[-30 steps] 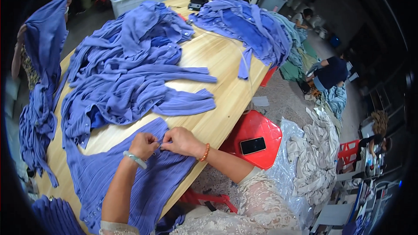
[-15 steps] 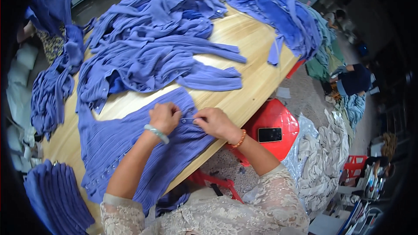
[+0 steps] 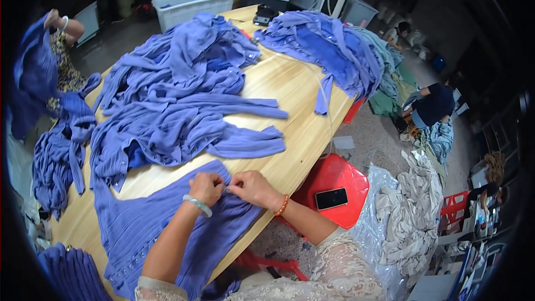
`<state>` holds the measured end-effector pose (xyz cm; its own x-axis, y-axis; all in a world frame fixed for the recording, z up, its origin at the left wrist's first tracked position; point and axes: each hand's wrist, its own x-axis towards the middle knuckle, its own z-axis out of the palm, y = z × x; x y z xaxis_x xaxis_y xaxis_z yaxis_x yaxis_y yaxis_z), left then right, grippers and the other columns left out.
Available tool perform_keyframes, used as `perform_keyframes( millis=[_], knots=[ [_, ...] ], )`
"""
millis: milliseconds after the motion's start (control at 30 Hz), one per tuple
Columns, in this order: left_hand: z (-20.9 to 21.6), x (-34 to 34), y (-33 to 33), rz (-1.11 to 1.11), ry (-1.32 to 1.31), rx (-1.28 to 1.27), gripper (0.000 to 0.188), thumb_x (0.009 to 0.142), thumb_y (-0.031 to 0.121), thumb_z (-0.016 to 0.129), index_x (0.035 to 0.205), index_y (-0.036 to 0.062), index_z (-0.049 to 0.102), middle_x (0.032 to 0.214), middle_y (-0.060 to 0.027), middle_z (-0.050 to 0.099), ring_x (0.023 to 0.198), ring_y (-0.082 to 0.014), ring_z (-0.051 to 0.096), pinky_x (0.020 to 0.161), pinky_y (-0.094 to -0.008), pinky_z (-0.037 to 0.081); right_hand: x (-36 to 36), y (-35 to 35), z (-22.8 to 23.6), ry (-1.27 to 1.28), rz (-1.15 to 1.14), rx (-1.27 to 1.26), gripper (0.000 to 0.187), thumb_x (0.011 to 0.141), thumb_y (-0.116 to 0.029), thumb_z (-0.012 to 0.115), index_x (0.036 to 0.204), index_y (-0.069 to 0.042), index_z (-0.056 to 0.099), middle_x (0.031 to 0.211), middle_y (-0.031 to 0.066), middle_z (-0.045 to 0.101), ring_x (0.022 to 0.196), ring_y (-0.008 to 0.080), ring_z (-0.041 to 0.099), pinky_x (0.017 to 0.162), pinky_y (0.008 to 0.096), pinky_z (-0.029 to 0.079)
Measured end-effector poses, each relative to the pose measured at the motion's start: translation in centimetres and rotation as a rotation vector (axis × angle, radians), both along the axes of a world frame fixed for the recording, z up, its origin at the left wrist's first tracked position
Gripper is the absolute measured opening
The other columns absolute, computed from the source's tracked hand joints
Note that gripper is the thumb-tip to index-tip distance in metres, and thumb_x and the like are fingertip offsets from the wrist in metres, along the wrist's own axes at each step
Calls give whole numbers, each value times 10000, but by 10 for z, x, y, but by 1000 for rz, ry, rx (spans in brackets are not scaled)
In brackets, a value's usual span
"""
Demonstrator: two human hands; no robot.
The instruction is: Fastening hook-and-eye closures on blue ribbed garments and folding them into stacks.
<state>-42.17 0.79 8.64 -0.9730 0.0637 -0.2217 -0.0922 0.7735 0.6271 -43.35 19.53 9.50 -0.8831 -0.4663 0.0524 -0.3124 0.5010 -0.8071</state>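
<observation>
A blue-purple ribbed knit cardigan [image 3: 131, 217] lies spread on the near part of the wooden table, a row of small buttons along one edge. Over its upper right corner my left hand [image 3: 206, 188] and my right hand [image 3: 253, 189] meet, fingertips almost touching. Both are closed in a pinch on a thin pale thread, which is mostly hidden between the fingers now. The heels of both hands stay just above the knit.
A heap of similar cardigans [image 3: 184, 78] covers the table's far left, another pile [image 3: 329, 50] its far right. A red stool [image 3: 334, 212] bearing a phone [image 3: 331, 199] stands right of the table. A co-worker's hand [image 3: 52, 19] lifts a garment at the left.
My hands have come together, and the thread stretched between them before is hardly visible. The view has tilted up, showing more of the far side. At the left the co-worker's garment has shifted.
</observation>
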Motion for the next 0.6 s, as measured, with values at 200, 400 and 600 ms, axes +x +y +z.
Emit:
perform_keyframes(
  millis=[200, 400, 600],
  knots=[
    [-2, -5, -5, -23, -77, 126, 213, 772, 194, 712, 908, 31, 727, 723, -89, 685, 641, -158, 629, 693, -345, 508, -1, 4, 0, -29, -54, 48, 195, 767, -208, 772, 761, -21, 715, 732, 145, 702, 678, 265, 692, 657, 364, 546],
    [-5, 2, 0, 70, 104, -66, 161, 757, 213, 729, 849, 84, 755, 732, -79, 725, 671, -210, 679, 746, -393, 491, -1, 13, -3, 14, -119, 194, 211, 764, -231, 748, 694, -37, 702, 723, 163, 692, 699, 335, 682, 691, 416, 548],
    [36, 61, -6, 27, 357, 21, 279, 864, 148, 653, 1135, 82, 662, 1170, -133, 653, 1152, -323, 553, 959, -468, 395, 35, 30, 26, 434, -61, 160, 160, 835, -153, 691, 965, -69, 651, 1063, 117, 634, 946, 314, 612, 811, 413, 503]
  ],
)
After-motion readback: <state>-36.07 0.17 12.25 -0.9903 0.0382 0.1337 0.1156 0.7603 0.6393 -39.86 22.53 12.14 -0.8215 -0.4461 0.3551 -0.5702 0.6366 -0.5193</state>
